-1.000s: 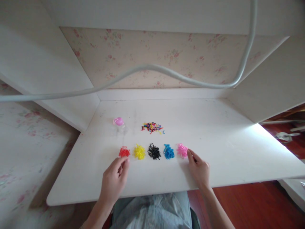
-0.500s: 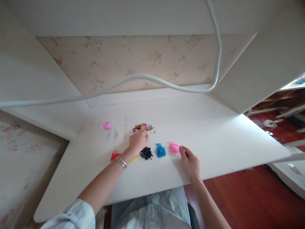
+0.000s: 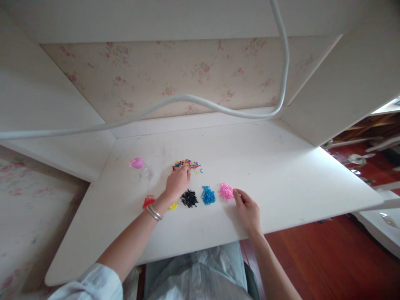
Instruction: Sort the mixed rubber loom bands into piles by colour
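Observation:
My left hand [image 3: 178,180] reaches to the near edge of a mixed pile of small coloured bands [image 3: 187,163], its fingers bent together and their tips partly hidden. My right hand [image 3: 248,210] rests at the right edge of a pile of pink bands [image 3: 225,191], thumb and forefinger pinched; anything between them is too small to make out. Left of the pink pile lie blue bands [image 3: 208,195] and black bands [image 3: 189,198]. Yellow bands [image 3: 173,206] are partly covered by my left wrist, and red bands [image 3: 148,201] lie beside my bracelet.
A clear container with a pink top [image 3: 136,163] lies on the white desk [image 3: 281,179] at the left. A thick white cable [image 3: 187,98] crosses above the desk. Side panels [image 3: 337,83] and a flowered back wall [image 3: 203,73] close it in.
The view has shifted slightly. My left hand stays at the mixed pile, its fingers a little more drawn in. My right hand stays beside the pink pile, still pinched.

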Demonstrator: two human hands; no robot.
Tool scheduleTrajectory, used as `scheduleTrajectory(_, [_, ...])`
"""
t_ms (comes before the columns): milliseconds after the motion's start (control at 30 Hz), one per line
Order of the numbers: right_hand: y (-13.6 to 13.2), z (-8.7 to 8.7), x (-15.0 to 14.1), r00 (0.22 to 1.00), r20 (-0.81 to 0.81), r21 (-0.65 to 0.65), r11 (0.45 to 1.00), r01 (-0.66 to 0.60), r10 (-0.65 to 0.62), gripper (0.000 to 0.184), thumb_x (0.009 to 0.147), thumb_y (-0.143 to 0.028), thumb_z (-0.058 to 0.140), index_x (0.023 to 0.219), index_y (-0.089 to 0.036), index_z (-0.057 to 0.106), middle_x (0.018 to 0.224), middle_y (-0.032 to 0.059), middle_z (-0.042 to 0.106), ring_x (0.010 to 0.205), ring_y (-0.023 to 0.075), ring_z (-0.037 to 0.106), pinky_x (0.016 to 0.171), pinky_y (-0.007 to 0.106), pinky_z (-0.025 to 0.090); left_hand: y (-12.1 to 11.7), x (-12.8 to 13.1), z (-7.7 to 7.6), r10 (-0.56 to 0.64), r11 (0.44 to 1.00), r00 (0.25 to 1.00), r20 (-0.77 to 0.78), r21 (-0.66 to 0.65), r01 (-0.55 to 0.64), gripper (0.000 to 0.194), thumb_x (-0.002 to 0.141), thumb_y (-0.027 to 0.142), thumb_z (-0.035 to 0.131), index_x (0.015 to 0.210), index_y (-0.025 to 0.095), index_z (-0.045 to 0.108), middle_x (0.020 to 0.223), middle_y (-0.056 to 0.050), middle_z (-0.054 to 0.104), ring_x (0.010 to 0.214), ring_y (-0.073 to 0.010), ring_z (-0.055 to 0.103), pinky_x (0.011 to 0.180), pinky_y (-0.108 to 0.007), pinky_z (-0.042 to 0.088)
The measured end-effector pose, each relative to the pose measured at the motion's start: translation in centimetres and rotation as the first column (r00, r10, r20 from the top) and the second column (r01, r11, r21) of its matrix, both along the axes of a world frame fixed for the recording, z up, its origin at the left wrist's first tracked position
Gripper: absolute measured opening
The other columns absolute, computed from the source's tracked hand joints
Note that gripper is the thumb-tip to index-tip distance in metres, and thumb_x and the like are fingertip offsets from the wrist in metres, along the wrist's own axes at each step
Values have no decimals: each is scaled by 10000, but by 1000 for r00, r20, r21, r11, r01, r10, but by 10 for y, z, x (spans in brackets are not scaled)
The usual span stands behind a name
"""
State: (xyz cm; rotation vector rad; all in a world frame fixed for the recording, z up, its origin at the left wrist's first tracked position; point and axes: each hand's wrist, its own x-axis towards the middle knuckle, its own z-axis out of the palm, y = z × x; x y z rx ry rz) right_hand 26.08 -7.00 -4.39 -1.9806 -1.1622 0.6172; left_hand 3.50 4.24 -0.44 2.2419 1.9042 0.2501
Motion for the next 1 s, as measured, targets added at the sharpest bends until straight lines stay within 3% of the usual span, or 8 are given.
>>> scheduleTrajectory(233, [-2, -3, 1, 1000, 15, -16, 1000, -4, 4, 469, 832, -575, 441, 982, -219, 708, 824, 38, 713, 759, 192, 621, 665, 249, 410, -45, -36, 18, 40, 992, 980, 196, 113, -63, 245, 921, 337, 365, 942, 209, 573, 997, -49, 642, 886, -170, 617, 765, -270, 443])
scheduleTrajectory(367, [-4, -3, 1, 999, 20, -52, 998, -29, 30, 439, 836, -560, 454, 988, -233, 703, 830, 26, 712, 773, 185, 620, 662, 239, 404, -80, -64, 9, 77, 990, 965, 251, 98, -104, 239, 914, 349, 383, 931, 204, 571, 954, -38, 656, 865, -162, 621, 759, -266, 449])
scheduleTrajectory(567, [-3, -5, 1, 998, 46, -63, 997, -40, 43, 454, 833, -568, 455, 992, -224, 704, 820, 32, 710, 752, 184, 623, 649, 239, 400, -113, -79, -8, 184, 981, 973, 139, 39, -191, 207, 893, 318, 420, 939, 208, 590, 936, -41, 674, 810, -171, 628, 688, -268, 452])
scheduleTrajectory(667, [-3, -4, 0, 998, 53, -55, 998, -41, 44, 459, 832, -569, 453, 987, -218, 705, 795, 32, 706, 735, 182, 620, 639, 237, 399, -115, -78, -11, 189, 980, 975, 117, 32, -194, 206, 891, 312, 420, 935, 212, 595, 935, -42, 675, 804, -177, 628, 671, -275, 450])
scheduleTrajectory(800, [-6, -3, -2, 997, 69, -51, 998, -42, 45, 470, 833, -574, 443, 980, -214, 708, 728, 24, 689, 710, 176, 612, 621, 230, 393, -107, -76, -10, 123, 988, 972, 198, 66, -138, 220, 897, 309, 407, 934, 196, 592, 948, -53, 671, 857, -178, 620, 739, -279, 453])
scheduleTrajectory(1000, [-6, -5, -2, 995, 83, -51, 997, -59, 63, 491, 833, -575, 423, 989, -205, 706, 747, 36, 696, 716, 184, 618, 622, 236, 393, -73, -63, 3, 86, 994, 969, 233, 43, -99, 241, 902, 322, 384, 931, 206, 593, 981, -44, 661, 865, -162, 616, 765, -266, 430])
